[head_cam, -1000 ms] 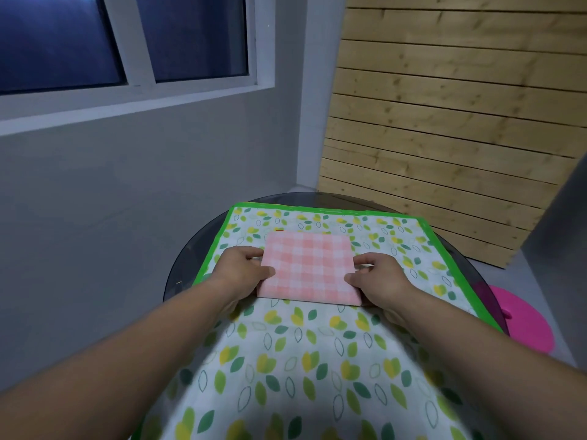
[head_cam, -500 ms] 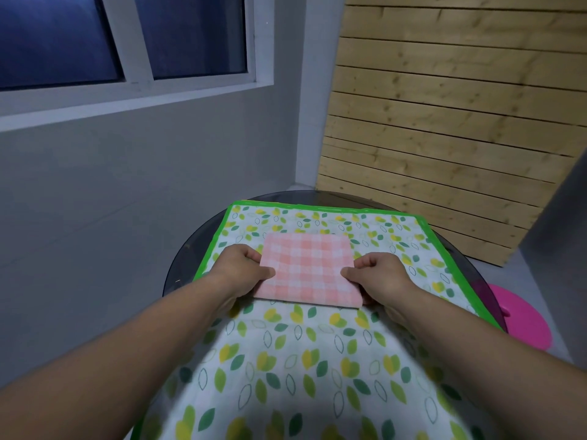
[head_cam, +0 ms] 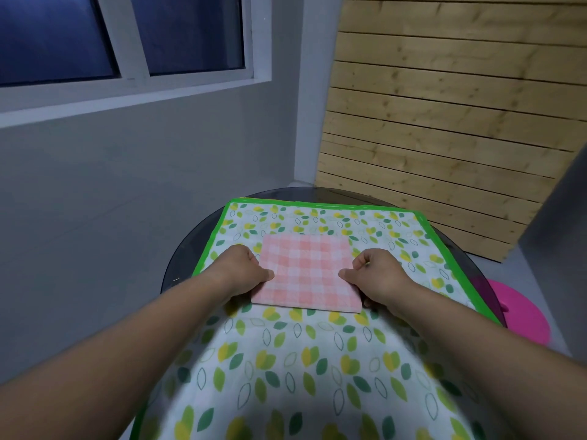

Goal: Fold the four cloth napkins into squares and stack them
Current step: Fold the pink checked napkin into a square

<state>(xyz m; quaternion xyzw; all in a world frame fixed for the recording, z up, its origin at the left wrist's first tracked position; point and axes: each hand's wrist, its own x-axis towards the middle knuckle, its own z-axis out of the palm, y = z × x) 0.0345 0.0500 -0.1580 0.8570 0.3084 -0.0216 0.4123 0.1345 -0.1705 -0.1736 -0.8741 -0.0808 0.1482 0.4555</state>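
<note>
A pink-and-white checked napkin [head_cam: 307, 272], folded into a square, lies flat on a leaf-patterned cloth [head_cam: 286, 360] with a green border. My left hand [head_cam: 242, 270] pinches the napkin's left edge, thumb on top and fingers curled beneath. My right hand [head_cam: 378, 278] pinches its right edge in the same way. I cannot tell whether more napkins lie under the pink one.
The leaf cloth covers a round dark glass table [head_cam: 187, 258], whose rim shows at the left and back. A grey wall and a window stand to the left, a wooden slat panel [head_cam: 444, 128] behind. A pink round object [head_cam: 521, 312] sits on the floor at the right.
Both hands have slid slightly nearer along the napkin's side edges and their fingers have curled tighter; the napkin has stayed in place.
</note>
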